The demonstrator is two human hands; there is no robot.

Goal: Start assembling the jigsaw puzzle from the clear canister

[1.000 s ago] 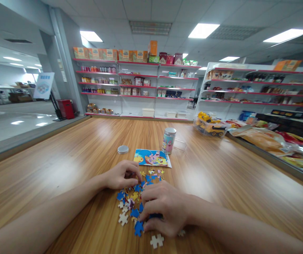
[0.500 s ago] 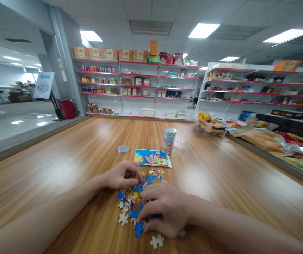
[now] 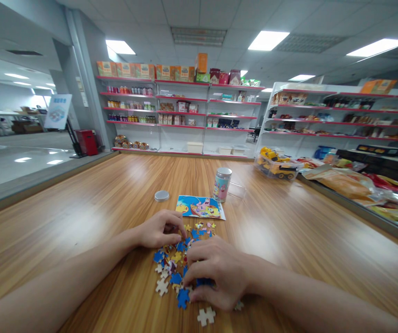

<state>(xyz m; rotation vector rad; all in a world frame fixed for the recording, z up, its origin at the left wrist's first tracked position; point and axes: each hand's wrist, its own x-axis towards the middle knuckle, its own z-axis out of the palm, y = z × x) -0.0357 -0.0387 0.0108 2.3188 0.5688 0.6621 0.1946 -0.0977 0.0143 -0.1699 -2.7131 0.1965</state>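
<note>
Loose jigsaw pieces (image 3: 173, 266), blue, yellow and white, lie in a heap on the wooden table (image 3: 91, 217). My left hand (image 3: 159, 229) rests at the heap's far left edge, fingers curled and pinched on a piece I cannot make out. My right hand (image 3: 216, 273) lies palm down over the heap's right side, fingers bent onto a blue piece. One white piece (image 3: 206, 316) lies apart, near the table's front. A cartoon reference picture (image 3: 201, 207) lies just beyond the heap.
Behind the picture stand a printed tin (image 3: 221, 184) and its grey lid (image 3: 161, 196), with a clear plastic box (image 3: 237, 189) beside the tin. A toy truck in a bin (image 3: 277, 167) and snack bags (image 3: 345, 182) line the right edge. Store shelves (image 3: 185, 115) fill the background.
Almost nothing: my right hand's fingers have shifted slightly over the blue pieces; the left hand stays where it was.
</note>
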